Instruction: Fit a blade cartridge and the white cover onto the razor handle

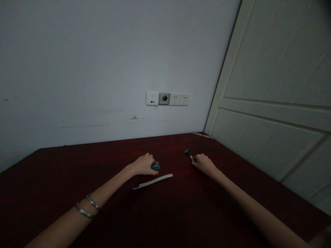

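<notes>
On the dark red table, my left hand point(143, 165) has its fingers and thumb closed around a small clear and teal pack point(156, 166); its contents are too blurred to name. Just in front of that hand lies a long, thin white strip point(154, 181) with a dark left end and a small hole at the right end. To the right, my right hand point(203, 163) grips what looks like a razor point(189, 154) by its pale handle. Its dark, teal-edged head points up and left, away from my fingers.
The dark red table point(108, 155) runs back to a white wall point(103, 69) with sockets and switch plates point(168, 99). A pale panelled door point(274, 89) borders the right side. A thin printed strip point(203, 135) lies in the far corner.
</notes>
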